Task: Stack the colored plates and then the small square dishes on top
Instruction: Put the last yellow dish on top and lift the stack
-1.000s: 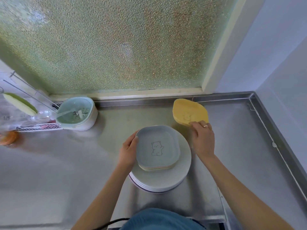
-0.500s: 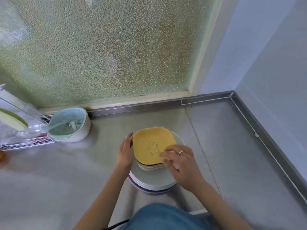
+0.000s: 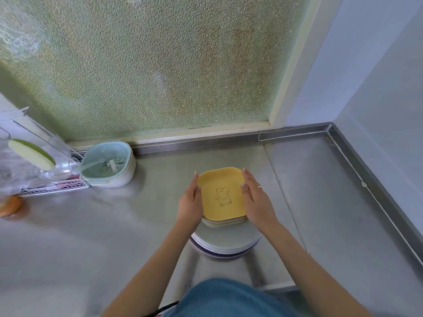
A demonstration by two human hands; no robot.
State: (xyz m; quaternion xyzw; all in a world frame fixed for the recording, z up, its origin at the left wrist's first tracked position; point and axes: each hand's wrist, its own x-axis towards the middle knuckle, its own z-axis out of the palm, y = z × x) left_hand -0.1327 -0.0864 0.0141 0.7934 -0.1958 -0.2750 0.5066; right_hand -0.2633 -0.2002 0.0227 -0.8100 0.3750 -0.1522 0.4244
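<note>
A yellow square dish (image 3: 220, 193) with a bear drawing lies on top of a small pile of square dishes (image 3: 224, 222). That pile rests on a stack of round pale plates (image 3: 226, 242) with a purple one at the bottom, on the steel counter. My left hand (image 3: 189, 203) presses flat against the yellow dish's left edge. My right hand (image 3: 255, 200), with a ring, presses against its right edge. Both hands clasp the square pile from the sides.
A pale green strainer bowl (image 3: 107, 164) stands at the back left, beside a wire rack (image 3: 52, 187) with clear containers. An orange object (image 3: 9, 205) sits at the far left. The steel counter (image 3: 320, 202) has a raised rim along the right wall and under the frosted window.
One second ago my right hand held the yellow dish behind the stack. It set the dish on the blue square dish, and both hands now flank the pile's sides.
</note>
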